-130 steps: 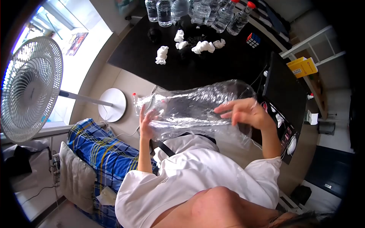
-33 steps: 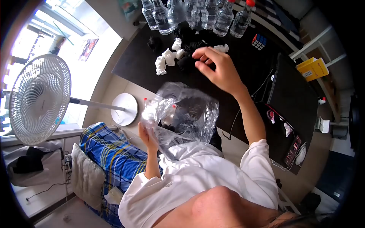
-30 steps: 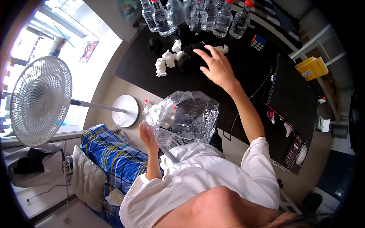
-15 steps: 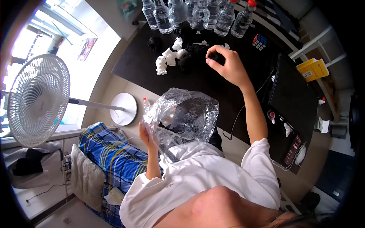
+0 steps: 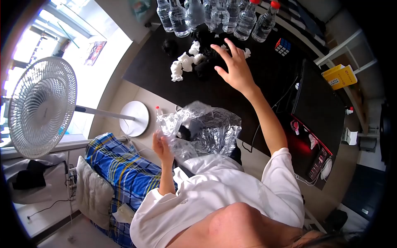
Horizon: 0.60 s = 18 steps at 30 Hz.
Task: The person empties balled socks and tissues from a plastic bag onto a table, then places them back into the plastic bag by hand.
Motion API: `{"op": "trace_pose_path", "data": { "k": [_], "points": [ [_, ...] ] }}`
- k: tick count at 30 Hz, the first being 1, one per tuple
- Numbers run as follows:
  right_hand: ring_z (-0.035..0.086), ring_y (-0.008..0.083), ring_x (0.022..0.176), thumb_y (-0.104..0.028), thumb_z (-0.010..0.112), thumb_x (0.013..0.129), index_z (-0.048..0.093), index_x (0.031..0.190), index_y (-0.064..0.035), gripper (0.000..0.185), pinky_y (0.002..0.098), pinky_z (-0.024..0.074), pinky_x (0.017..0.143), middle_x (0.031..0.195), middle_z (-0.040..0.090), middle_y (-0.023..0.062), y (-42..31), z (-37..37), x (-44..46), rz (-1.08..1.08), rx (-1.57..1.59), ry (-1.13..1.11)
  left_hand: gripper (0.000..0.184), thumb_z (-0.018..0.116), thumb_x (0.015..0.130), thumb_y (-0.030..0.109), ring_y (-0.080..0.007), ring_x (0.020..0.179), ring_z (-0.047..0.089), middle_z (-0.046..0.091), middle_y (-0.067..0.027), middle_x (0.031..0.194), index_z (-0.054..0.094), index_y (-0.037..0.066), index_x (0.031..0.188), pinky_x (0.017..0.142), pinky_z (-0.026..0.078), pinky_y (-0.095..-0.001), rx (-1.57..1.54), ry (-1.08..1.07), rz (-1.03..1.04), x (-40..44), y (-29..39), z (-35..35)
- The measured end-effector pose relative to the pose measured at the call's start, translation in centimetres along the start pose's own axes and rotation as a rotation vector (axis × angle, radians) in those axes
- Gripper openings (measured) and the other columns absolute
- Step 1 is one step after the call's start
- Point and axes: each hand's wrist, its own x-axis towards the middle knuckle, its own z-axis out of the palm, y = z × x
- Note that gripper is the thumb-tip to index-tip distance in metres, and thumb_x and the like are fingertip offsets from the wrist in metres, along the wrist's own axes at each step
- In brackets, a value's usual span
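My left hand [image 5: 162, 148] is closed on the rim of a clear plastic bag [image 5: 219, 128], which hangs crinkled with its mouth spread. A dark bundle [image 5: 185, 132] shows within the bag's opening. My right hand [image 5: 235, 68] is held over the dark table with its fingers spread, holding nothing. Just beside its fingertips is a pile of crumpled cloth-like bundles, some white [image 5: 186, 61] and some black [image 5: 202, 69]. Whether the fingers touch the pile I cannot tell.
Several clear bottles with red caps [image 5: 264, 22] line the table's far side. A puzzle cube [image 5: 283, 46] and a dark monitor [image 5: 318, 105] are to the right. A white standing fan [image 5: 43, 108] and a blue plaid cloth [image 5: 120, 169] are at left.
My right hand held a black bundle in a pinch; now it is open and slightly further left. A dark bundle now shows in the bag, whose mouth has shifted shape.
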Motion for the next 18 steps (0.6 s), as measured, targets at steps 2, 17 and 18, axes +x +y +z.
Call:
{"op": "trace_pose_path", "data": {
  "k": [2,17,18],
  "points": [
    [0.050,0.0379,0.126,-0.017,0.078,0.083,0.051,0.144,-0.0256,0.068,0.0497,0.0466,0.104,0.147,0.047,0.0139,2.7,3.7,-1.2,-0.025,-0.136,-0.014,0.030,0.056,0.105,0.017,-0.0017,0.075,0.044,0.056,0.0043,0.094,0.056,0.000,0.130,0.065,0.034,-0.0191,-0.026,0.008,0.060,0.3,0.7,0.4],
    [0.067,0.0247,0.111,-0.022,0.073,0.081,0.064,0.122,-0.0018,0.047,0.0366,0.0494,0.099,0.120,0.068,0.0104,-3.8,-12.7,0.9,-0.266,0.945,-0.654,0.038,0.055,0.106,0.017,-0.0039,0.084,0.050,0.060,-0.0006,0.107,0.050,-0.003,0.138,0.073,0.039,-0.0197,-0.043,-0.039,0.041,-0.4,-0.7,-0.6],
    [0.069,0.0294,0.107,-0.017,0.074,0.080,0.064,0.123,0.0005,0.048,0.0365,0.0536,0.093,0.121,0.068,0.0126,-4.8,-13.3,0.5,-0.335,1.015,-0.829,0.038,0.055,0.106,0.017,-0.0039,0.084,0.050,0.060,-0.0006,0.107,0.050,-0.003,0.138,0.073,0.039,-0.0197,-0.041,-0.040,0.041,-0.5,-0.7,-0.6]
  ]
}}
